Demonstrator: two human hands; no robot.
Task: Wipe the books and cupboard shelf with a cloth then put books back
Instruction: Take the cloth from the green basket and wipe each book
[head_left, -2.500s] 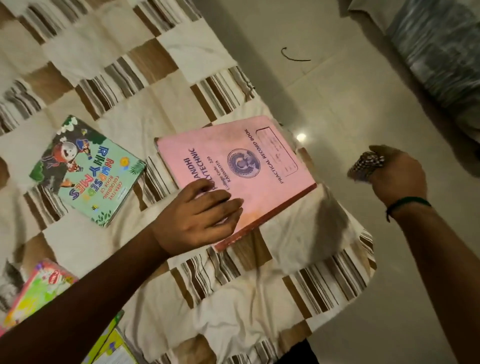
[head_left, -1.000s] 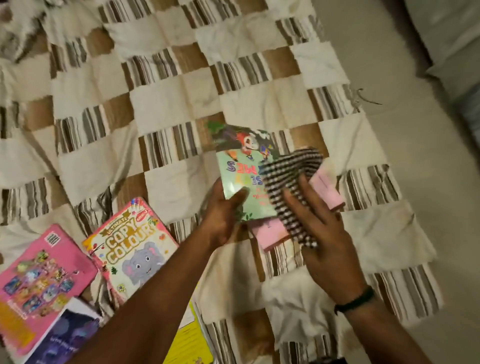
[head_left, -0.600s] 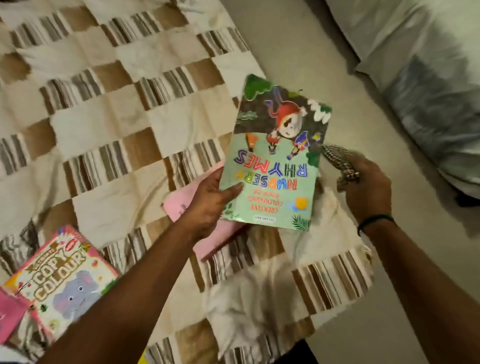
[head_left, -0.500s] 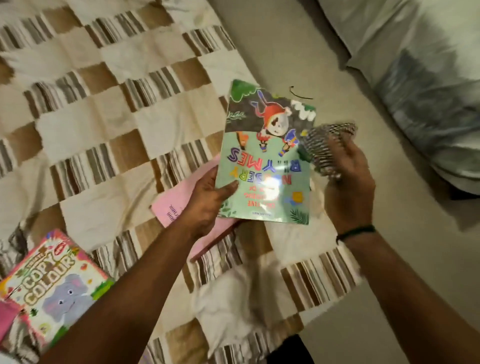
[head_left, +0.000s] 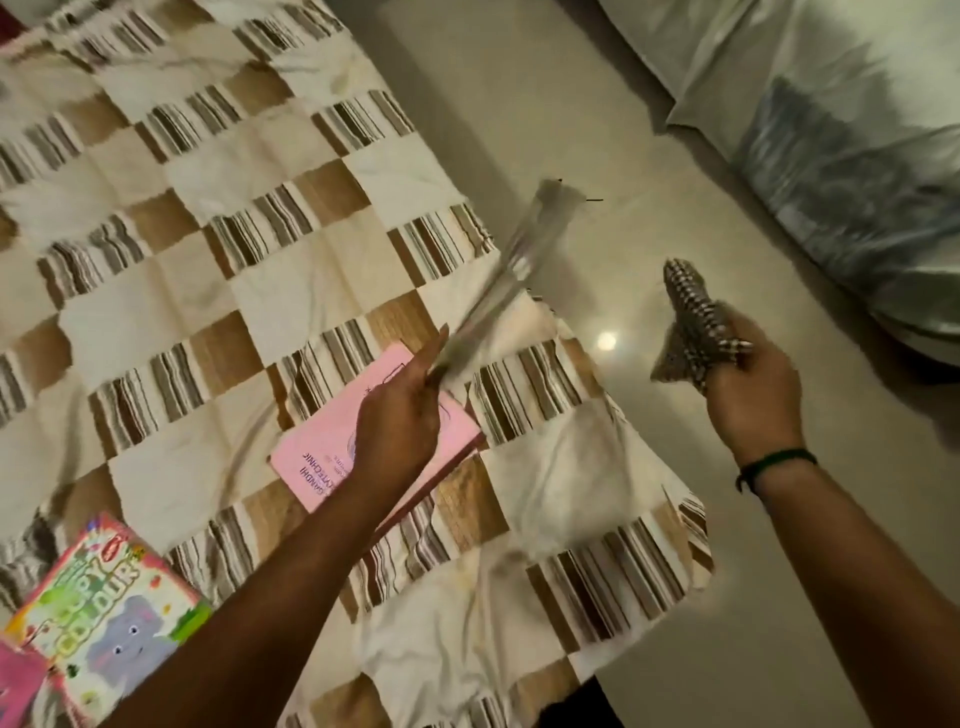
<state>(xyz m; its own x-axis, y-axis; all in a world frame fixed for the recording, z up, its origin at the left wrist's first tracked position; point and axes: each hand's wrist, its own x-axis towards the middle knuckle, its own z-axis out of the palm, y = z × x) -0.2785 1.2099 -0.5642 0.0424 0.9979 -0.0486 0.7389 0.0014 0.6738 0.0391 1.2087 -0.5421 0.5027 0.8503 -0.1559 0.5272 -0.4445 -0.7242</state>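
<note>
Step in hand appears to be wiping the books; the left hand (head_left: 400, 415) pinches a thin book (head_left: 498, 291), edge-on and blurred, angled toward 1 o'clock above the checked bedspread (head_left: 291, 296); the right hand (head_left: 748, 395), at 3 o'clock and well apart, is clenched round the checked cloth (head_left: 688, 327). A pink record book (head_left: 322, 462) lies flat under the left wrist; a colouring book (head_left: 104, 618) at 7 o'clock; the next move likely calls for bringing the checked cloth onto the cover while the left hand steadies it.

Checked woven cloth (head_left: 693, 325), matt fabric sheet (head_left: 182, 291), glossy floor (head_left: 519, 104) — blurred book (head_left: 498, 291), perhaps paper
</note>
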